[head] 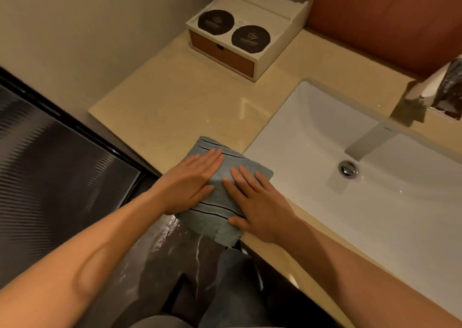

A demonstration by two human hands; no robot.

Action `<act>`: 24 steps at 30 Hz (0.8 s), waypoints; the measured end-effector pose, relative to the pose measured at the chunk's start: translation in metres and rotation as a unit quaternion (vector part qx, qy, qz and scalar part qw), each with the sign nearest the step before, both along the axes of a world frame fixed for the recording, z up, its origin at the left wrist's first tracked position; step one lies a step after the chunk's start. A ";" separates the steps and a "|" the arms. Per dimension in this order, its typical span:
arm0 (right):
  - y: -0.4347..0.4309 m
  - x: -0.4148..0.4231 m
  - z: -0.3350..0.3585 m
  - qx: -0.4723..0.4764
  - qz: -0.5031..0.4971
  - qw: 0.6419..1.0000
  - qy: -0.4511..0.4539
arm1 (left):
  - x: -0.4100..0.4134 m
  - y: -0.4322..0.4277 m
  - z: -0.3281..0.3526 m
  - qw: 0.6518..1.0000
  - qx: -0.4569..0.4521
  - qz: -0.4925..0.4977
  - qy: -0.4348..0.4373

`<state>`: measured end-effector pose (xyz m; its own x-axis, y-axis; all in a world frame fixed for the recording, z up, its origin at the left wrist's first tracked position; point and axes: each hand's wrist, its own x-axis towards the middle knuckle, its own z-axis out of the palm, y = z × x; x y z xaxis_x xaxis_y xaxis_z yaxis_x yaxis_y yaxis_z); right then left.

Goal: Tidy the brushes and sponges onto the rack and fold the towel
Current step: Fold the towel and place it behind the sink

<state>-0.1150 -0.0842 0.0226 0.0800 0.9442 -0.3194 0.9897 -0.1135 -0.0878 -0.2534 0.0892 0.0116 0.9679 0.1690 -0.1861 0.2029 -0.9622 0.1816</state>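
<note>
towel (220, 192): grey-blue, dark stripes, folded, lay at counter (175, 107) front edge, near corner overhanging | left hand (192, 177): flat on it, fingers straight and together, palm down | right hand (257, 207): flat, fingers spread, thumb on lower stripes | sink (375, 190) just right | organizer box (247, 40) at back

Grey-blue towel (220, 185), dark stripes, folded flat at counter's front edge, one corner overhanging.

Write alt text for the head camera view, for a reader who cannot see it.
The left hand and right hand press flat on a folded grey-blue towel at the front edge of a beige counter, beside a white sink. A white box bearing two dark discs sits further back.
</note>
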 end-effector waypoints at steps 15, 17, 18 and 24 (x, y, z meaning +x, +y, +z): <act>0.121 -0.004 0.008 -0.004 0.018 0.999 0.034 | 0.000 0.116 -0.001 1.000 0.010 0.003 0.003; 0.130 -0.001 0.007 0.002 0.015 0.999 0.053 | 0.011 0.134 0.000 1.000 0.009 -0.019 0.005; 0.135 0.001 0.007 0.011 0.001 0.998 0.058 | 0.017 0.143 0.001 1.000 0.007 -0.029 0.007; 0.171 0.019 0.012 -0.046 -0.044 0.995 0.071 | 0.049 0.170 0.008 1.000 -0.004 -0.013 0.023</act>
<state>-0.0959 0.0871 0.0345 0.1082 0.9021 -0.4177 0.9539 -0.2125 -0.2120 -0.2048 0.2595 0.0195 0.9624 0.1426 -0.2313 0.1865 -0.9658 0.1804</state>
